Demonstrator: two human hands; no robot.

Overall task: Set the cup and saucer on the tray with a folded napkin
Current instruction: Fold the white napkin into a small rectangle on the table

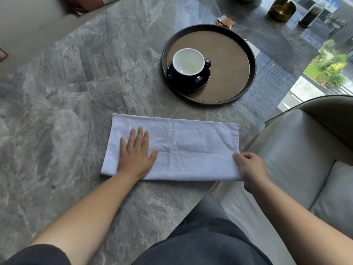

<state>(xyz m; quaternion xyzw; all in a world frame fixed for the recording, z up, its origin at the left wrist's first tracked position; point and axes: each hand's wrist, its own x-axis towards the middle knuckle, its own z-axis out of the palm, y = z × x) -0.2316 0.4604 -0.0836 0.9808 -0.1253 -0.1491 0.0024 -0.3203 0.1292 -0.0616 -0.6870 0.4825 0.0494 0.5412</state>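
While the left hand (135,155) presses flat with straight fingers, the napkin (183,148) runs lengthwise rightward to the right hand (250,169), pinching its end.

Your napkin (191,148) is plain white. At twelve o'clock from it, your tray (227,60) is brown inside with a black rim. Your cup (188,63) is dark blue outside and white inside. Its saucer (202,83) is dark blue too. Your table (66,92) is grey with pale wavy lines, like stone. At two o'clock sits a gold bowl (281,9).
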